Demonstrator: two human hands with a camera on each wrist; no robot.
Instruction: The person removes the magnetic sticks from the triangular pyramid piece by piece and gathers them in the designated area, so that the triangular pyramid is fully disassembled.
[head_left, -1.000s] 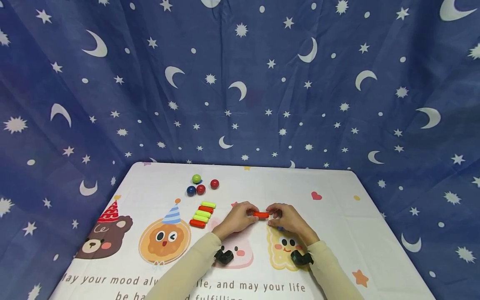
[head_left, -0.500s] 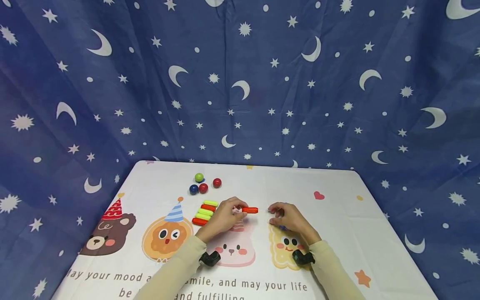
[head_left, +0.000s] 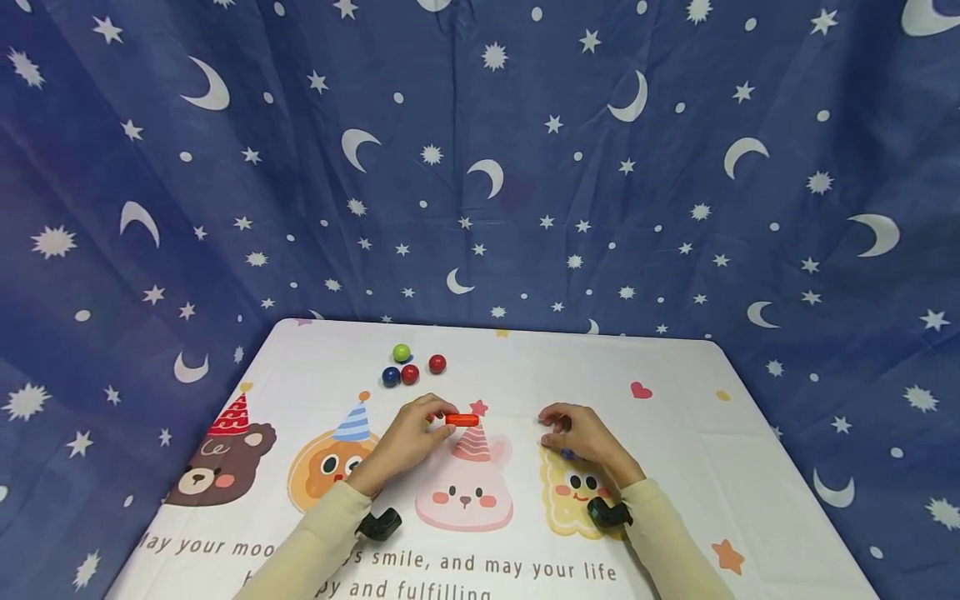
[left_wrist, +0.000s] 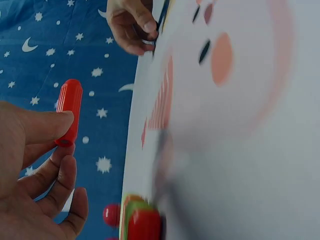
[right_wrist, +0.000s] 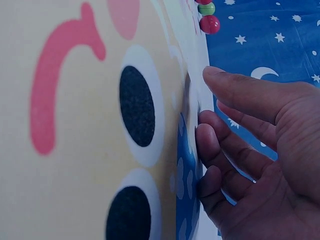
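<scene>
My left hand (head_left: 408, 435) pinches a short red ribbed rod (head_left: 462, 420) between thumb and fingers, above the printed tablecloth. In the left wrist view the rod (left_wrist: 71, 107) points away from the fingertips, and the other fingers are loosely bent. Low in that view, a red rod (left_wrist: 144, 225) lies beside yellow-green ones; in the head view the left hand and forearm hide this row. To the right, my right hand (head_left: 579, 433) rests near the cloth with its fingers loosely curved. Nothing is held in it, as the right wrist view also shows.
Several small balls lie behind the left hand: a green ball (head_left: 401, 352), a blue ball (head_left: 391, 377), a red ball (head_left: 410, 374) and another red ball (head_left: 437, 363). A star-patterned blue curtain (head_left: 525, 167) hangs behind the white table (head_left: 675, 467).
My left hand has carried the red rod leftward, away from my right hand, and now covers the row of rods. The right hand has let go of the rod and stayed nearly still.
</scene>
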